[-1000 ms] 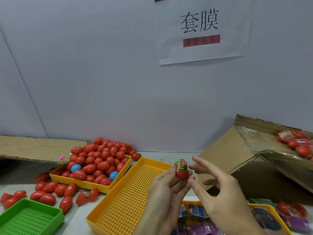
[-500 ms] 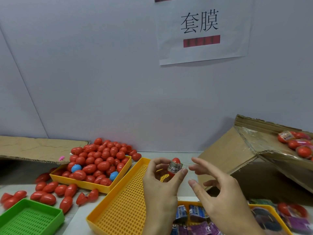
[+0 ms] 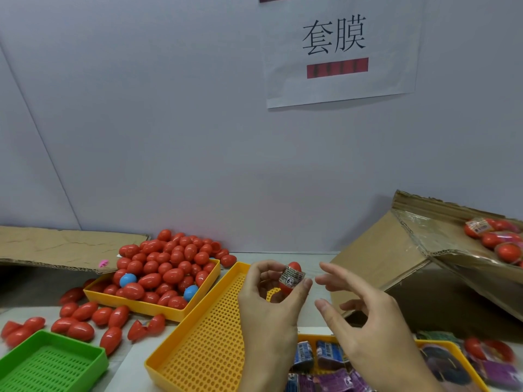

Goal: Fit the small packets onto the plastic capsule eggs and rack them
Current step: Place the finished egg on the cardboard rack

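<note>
My left hand (image 3: 268,315) pinches a red capsule egg (image 3: 291,278) with a printed packet sleeve round its middle, holding it upright above the empty perforated yellow tray (image 3: 203,343). My right hand (image 3: 368,323) hovers just to the right of the egg with fingers spread and relaxed, touching nothing. A yellow tray (image 3: 152,305) at the left is heaped with bare red eggs and two blue ones. Small blue and purple packets (image 3: 319,355) lie in a yellow tray at the bottom, partly behind my hands.
Loose red eggs (image 3: 85,315) lie scattered on the table at the left. A green perforated tray (image 3: 51,363) sits at the bottom left. A tilted cardboard box (image 3: 396,258) at the right holds sleeved eggs (image 3: 498,241). Flat cardboard (image 3: 56,247) lies at the far left.
My left hand has turned the sleeved egg in its fingers, so the white printed side of the packet now faces me. The right hand has stayed beside it, fingers apart.
</note>
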`<state>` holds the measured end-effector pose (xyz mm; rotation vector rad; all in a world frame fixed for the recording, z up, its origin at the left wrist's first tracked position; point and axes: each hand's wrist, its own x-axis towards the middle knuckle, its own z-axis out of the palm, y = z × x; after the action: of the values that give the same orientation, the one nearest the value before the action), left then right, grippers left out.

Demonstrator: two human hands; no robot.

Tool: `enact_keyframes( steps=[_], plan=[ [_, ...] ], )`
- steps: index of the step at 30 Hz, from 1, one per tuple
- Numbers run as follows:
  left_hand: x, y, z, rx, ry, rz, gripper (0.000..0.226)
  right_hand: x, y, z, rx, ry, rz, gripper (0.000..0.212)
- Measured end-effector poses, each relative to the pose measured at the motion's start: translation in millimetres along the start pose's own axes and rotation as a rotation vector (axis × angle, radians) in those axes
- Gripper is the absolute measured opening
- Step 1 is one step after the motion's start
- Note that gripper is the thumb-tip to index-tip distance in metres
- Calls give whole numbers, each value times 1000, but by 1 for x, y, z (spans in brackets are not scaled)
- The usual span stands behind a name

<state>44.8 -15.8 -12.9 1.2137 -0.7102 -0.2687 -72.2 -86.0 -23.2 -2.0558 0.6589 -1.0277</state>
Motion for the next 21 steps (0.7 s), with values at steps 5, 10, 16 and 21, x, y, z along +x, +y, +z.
enact_keyframes(
  steps=[5,10,16,21],
  plan=[
    [-1,2,1,-51,0,-39,22,0,-2,0,-4,-9,7,47],
    [-1,0,2,-86,-19,-138,43,-1,-3,-1,-11,-9,14,49],
    [1,2,4,-345,-49,-345,42,-2,-7,-2,-17,-9,22,49],
    [2,3,4,-428,-52,-426,37,-2,-9,-3,-25,-5,28,50]
  ],
)
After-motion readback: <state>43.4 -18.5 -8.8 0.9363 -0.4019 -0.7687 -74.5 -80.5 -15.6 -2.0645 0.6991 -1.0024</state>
